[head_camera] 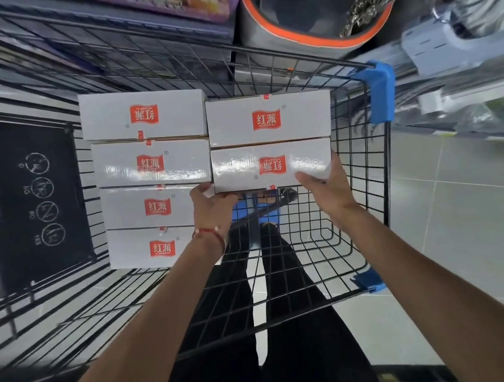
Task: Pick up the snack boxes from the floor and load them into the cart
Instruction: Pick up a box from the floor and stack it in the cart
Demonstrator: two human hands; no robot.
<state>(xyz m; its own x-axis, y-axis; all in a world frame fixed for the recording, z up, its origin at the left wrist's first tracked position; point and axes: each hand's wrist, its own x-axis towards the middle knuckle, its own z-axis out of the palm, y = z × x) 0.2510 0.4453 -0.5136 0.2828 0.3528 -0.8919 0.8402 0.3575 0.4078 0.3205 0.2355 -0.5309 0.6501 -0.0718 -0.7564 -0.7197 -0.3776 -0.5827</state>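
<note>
Cart (388, 176) inspection, seen from above: black wire mesh basket, square grid, with blue moulded plastic bumpers (382, 93) on its corners at 2 and 4 o'clock.

I count six snack boxes inside, all flat rectangular white cartons with a glossy film and a red logo patch. A column of four boxes (152, 182) lies edge to edge from 10 to 8 o'clock. A fifth box (269, 118) lies at 12 o'clock.

The held box (273, 165) sits near centre, its far long edge flush against the fifth box. My left hand (210, 209) grasps its near left corner, with the thumb on the top face. My right hand (326, 189) clasps the near right corner, fingers curled over the top face. Whether its underside rests on the mesh I cannot tell.

A thin red cord bracelet (210, 234) circles the left wrist. A matte black plastic panel (27, 199) with round printed icons stands at 9 o'clock. Smooth grey floor tiles (464, 215) show at 3 o'clock.
</note>
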